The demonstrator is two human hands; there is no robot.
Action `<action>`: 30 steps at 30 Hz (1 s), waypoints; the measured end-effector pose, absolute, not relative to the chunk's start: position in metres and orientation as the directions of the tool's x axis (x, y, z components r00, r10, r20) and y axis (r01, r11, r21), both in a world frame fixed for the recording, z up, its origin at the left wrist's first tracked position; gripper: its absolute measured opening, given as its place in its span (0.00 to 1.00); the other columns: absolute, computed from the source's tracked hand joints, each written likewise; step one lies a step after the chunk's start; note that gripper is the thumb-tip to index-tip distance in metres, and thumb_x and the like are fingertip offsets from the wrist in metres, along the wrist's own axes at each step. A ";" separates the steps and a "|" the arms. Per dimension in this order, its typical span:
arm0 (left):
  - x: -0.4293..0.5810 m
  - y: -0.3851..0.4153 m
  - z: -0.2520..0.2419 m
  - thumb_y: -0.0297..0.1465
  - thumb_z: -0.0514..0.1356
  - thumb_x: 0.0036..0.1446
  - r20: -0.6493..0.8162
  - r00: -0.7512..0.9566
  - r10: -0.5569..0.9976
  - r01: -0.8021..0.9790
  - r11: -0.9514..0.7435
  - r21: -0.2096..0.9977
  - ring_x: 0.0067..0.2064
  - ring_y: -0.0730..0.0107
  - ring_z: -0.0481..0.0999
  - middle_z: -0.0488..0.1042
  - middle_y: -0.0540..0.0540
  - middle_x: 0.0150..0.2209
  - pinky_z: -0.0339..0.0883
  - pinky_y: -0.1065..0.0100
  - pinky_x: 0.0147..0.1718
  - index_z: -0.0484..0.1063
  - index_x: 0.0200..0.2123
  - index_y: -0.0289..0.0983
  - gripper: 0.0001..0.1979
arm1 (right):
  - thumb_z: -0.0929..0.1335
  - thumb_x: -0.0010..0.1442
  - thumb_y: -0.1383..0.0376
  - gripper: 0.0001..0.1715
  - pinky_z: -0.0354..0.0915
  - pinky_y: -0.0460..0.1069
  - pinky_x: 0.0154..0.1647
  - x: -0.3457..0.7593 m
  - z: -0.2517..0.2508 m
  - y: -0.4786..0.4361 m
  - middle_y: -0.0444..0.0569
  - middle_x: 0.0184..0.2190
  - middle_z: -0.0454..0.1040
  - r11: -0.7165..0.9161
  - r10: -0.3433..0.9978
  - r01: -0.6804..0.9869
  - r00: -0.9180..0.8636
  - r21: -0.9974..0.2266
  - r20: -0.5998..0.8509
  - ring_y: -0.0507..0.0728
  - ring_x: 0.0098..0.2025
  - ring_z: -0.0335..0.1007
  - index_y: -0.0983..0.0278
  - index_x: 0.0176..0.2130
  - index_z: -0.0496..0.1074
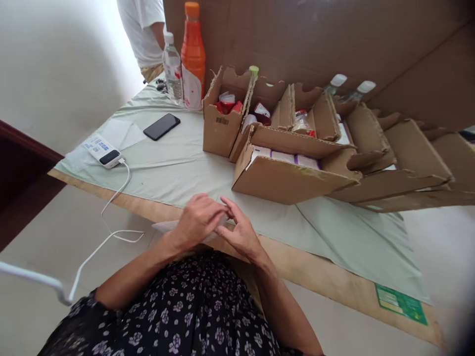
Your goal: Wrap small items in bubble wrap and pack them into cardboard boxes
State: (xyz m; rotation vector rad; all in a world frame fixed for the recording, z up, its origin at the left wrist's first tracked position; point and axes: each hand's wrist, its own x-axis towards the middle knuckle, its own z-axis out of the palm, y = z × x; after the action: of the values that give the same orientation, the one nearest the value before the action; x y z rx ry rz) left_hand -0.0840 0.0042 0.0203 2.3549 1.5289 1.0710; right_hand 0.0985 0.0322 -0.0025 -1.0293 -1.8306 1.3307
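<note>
My left hand (198,220) is closed around a thin, whitish, see-through sheet or bag (165,226) at the front edge of the table. One end of it sticks out to the left below the wrist, and another part shows between my hands. My right hand (242,234) meets the left at the fingertips, its thumb and fingers around the near part of the same thin piece. The fingers partly hide it, so I cannot tell whether it is opened. Just beyond my hands stands a long cardboard box (274,183) with white-and-purple packs (284,156) inside.
More cut-open cardboard boxes (221,133) hold small packets behind and to the right. At the back left stand an orange bottle (193,54) and a water bottle (172,69). A phone (162,126) and a power bank (110,158) with a white cable (120,190) lie left. A person (143,34) stands behind.
</note>
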 end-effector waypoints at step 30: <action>-0.019 0.015 -0.040 0.43 0.50 0.71 0.038 0.483 0.875 0.846 -0.477 0.237 0.76 0.47 0.51 0.54 0.33 0.74 0.41 0.41 0.73 0.54 0.72 0.35 0.32 | 0.61 0.71 0.60 0.33 0.53 0.63 0.71 0.162 -0.047 0.033 0.60 0.72 0.60 0.450 0.892 0.831 -0.439 -0.326 0.109 0.66 0.74 0.52 0.68 0.70 0.60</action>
State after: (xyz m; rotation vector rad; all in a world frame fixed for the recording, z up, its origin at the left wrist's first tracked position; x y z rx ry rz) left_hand -0.0192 0.0154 -0.0404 2.5405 1.4921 0.2281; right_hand 0.1619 0.0326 -0.0472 -1.4855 -2.4379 0.3268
